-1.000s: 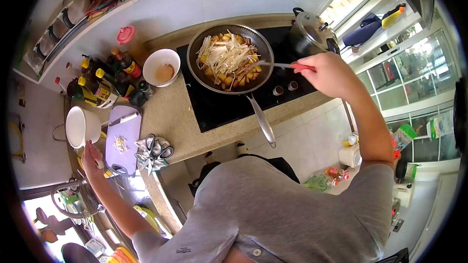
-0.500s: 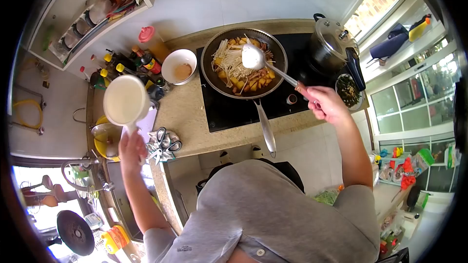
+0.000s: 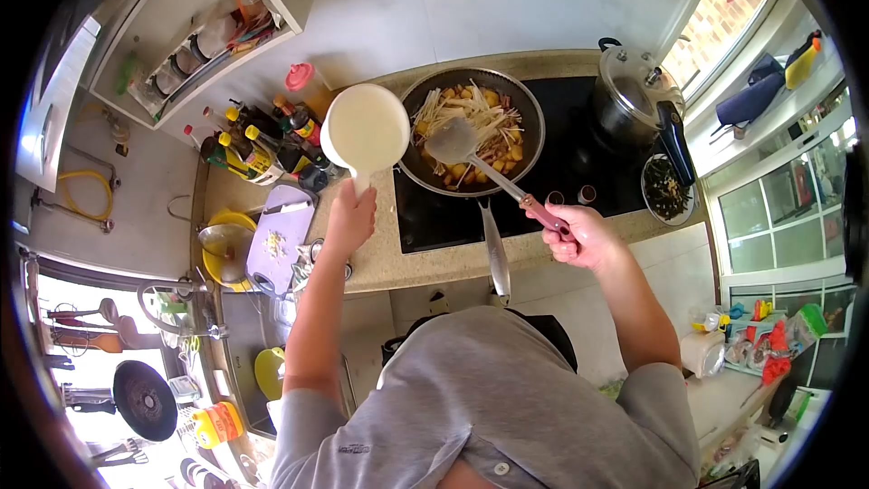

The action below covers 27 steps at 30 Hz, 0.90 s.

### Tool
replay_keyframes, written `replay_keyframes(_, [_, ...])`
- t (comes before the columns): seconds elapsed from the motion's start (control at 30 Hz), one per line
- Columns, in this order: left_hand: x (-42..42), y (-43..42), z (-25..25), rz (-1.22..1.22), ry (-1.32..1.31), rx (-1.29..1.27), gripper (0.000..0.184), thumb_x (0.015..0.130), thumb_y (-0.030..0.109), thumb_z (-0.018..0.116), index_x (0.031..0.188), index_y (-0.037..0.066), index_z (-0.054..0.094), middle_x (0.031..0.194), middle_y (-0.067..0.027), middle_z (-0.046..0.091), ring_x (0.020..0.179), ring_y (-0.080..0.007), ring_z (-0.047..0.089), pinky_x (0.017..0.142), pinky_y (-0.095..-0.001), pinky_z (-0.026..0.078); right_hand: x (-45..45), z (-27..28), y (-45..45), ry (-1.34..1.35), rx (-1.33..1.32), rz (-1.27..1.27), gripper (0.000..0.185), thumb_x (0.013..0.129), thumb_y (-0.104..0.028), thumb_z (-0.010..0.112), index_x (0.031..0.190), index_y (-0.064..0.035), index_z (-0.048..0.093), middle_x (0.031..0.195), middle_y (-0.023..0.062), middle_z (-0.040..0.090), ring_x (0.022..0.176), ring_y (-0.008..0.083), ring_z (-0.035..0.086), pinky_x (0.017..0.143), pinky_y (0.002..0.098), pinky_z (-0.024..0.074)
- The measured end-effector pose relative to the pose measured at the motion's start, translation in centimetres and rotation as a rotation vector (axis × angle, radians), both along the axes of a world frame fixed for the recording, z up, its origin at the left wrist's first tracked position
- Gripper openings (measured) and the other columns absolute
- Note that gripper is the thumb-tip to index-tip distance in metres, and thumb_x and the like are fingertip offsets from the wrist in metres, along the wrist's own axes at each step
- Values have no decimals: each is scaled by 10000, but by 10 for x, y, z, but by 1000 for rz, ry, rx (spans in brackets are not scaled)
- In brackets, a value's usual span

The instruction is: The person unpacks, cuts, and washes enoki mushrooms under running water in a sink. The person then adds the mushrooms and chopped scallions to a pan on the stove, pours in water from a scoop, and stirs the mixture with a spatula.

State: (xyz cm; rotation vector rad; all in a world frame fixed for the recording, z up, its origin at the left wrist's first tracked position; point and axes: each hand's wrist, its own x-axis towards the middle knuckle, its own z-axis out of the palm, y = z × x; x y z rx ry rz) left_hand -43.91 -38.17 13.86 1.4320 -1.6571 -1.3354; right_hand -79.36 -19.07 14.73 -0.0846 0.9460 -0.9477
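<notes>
My left hand (image 3: 351, 217) grips the handle of a white pot (image 3: 367, 129), held up just left of the frying pan. Pale liquid seems to fill the pot. In my right hand (image 3: 579, 235) is the red handle of a metal ladle (image 3: 453, 141), whose bowl is over the food in the pan. The frying pan (image 3: 536, 147) stands on the black cooktop (image 3: 434, 234), its steel handle pointing toward me. White enoki mushrooms (image 3: 484, 116) lie on yellow chunks and brown pieces inside it.
A lidded pressure cooker (image 3: 626, 95) and a plate of dark greens (image 3: 667, 190) are on the right. Left are sauce bottles (image 3: 258, 149), a purple cutting board (image 3: 274, 244) with chopped bits and a knife, and a yellow basin (image 3: 213, 258). An open shelf (image 3: 204, 72) hangs above the bottles.
My left hand has brought the white pot rightward from beside the cutting board to the pan's left edge. The ladle was raised over the pan and has now turned and lowered toward the mushrooms.
</notes>
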Motion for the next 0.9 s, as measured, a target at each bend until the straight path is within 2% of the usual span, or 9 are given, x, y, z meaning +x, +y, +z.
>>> replay_keyframes(0.17, [-8, -37, -58, -130, -216, -381, 187, 984, 189, 592, 984, 51, 465, 655, 0, 484, 508, -81, 475, 422, -285, 378, 1, 5, 4, 19, 4, 6, 396, 1073, -346, 404, 1248, -70, 628, 679, 26, 532, 438, 72, 353, 401, 224, 284])
replay_keyframes(0.23, [-20, -35, -48, -156, -301, -453, 225, 977, 193, 592, 1000, 13, 459, 720, -121, 580, 604, -247, 603, 538, -405, 457, 1, 6, 5, 23, 2, 14, 393, 1074, -351, 400, 1234, -76, 630, 682, 30, 530, 442, 77, 357, 406, 231, 274])
replay_keyframes(0.27, [-25, -34, -43, -161, -299, -454, 225, 977, 193, 592, 1000, 13, 459, 720, -121, 580, 604, -247, 603, 538, -405, 457, 1, 5, 5, 24, 2, 9, 393, 1074, -351, 400, 1234, -76, 630, 682, 30, 530, 442, 77, 357, 406, 231, 274])
replay_keyframes(0.33, [-35, -30, -31, -182, -329, -617, 260, 969, 199, 591, 1020, -18, 456, 886, -279, 625, 841, -474, 620, 714, -512, 466, 0, 2, 5, -3, 15, 9, 387, 1073, -352, 401, 1216, -78, 634, 682, 26, 532, 445, 75, 361, 409, 229, 279])
replay_keyframes(0.43, [-45, -30, -17, -187, -330, -466, 277, 972, 213, 582, 1026, -28, 456, 1006, -352, 592, 1005, -570, 521, 814, -564, 429, -1, -4, 5, -34, -9, 14, 376, 1071, -351, 407, 1204, -84, 636, 683, 24, 538, 447, 73, 374, 412, 230, 282])
replay_keyframes(0.67, [-53, -41, -18, -209, -377, -543, 291, 964, 179, 583, 1070, -24, 404, 983, -372, 610, 962, -565, 570, 801, -594, 446, 8, 11, -1, 32, 49, -40, 286, 1047, -332, 473, 1092, -96, 629, 680, 39, 531, 453, 80, 369, 417, 253, 286])
replay_keyframes(0.77, [-51, -48, -18, -199, -406, -528, 289, 959, 168, 586, 1061, -33, 404, 959, -371, 607, 959, -585, 546, 802, -589, 445, 14, 28, -9, 383, 44, -55, 250, 1033, -273, 523, 1107, -75, 656, 676, 30, 544, 468, 91, 413, 434, 253, 315])
replay_keyframes(0.87, [-46, -62, -19, -163, -339, -711, 282, 965, 234, 601, 973, -6, 453, 821, -293, 614, 755, -513, 596, 652, -535, 466, 13, 11, -23, 846, -163, -73, 256, 1011, -197, 559, 1159, -24, 677, 687, 65, 614, 510, 172, 550, 470, 312, 418])
replay_keyframes(0.9, [-48, -57, 9, -144, -225, -342, 270, 969, 222, 602, 931, -4, 459, 772, -221, 605, 650, -391, 596, 576, -470, 469, 11, -14, -32, 1238, -480, -220, 272, 1000, -183, 573, 1189, -15, 673, 708, 93, 641, 561, 232, 601, 514, 346, 463])
